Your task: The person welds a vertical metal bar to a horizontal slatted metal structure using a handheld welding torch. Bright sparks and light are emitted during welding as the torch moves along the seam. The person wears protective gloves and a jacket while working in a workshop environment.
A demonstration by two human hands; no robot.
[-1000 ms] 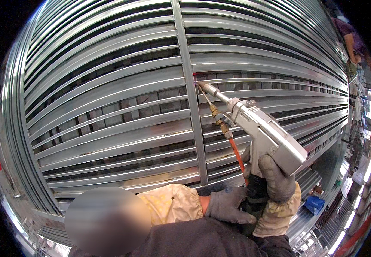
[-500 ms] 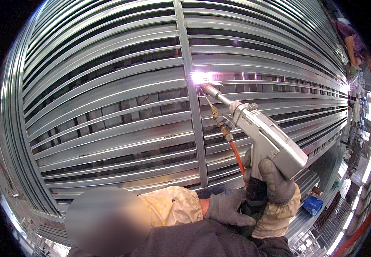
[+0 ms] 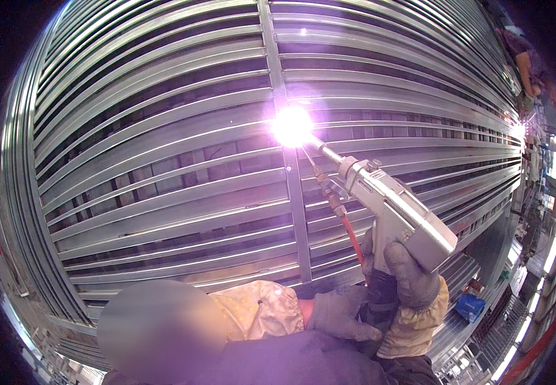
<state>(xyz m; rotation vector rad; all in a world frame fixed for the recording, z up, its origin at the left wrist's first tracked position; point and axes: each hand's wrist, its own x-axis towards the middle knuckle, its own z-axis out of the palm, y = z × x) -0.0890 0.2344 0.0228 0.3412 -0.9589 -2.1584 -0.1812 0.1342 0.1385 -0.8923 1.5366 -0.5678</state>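
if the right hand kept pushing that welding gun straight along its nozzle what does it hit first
The right hand aims the welding gun up-left. Its tip sits at the bright arc, so it would meet the vertical metal strip on the slatted panel almost at once; glare hides any gap.

The welding gun (image 3: 393,212) tip touches the upright bar (image 3: 294,192) crossing the slats (image 3: 162,160).

We note a grey handheld welding gun (image 3: 393,212), tilted toward ten o'clock, its nozzle meeting the upright bar (image 3: 291,186) of the slatted metal panel (image 3: 162,160) in a bright flare (image 3: 292,126).
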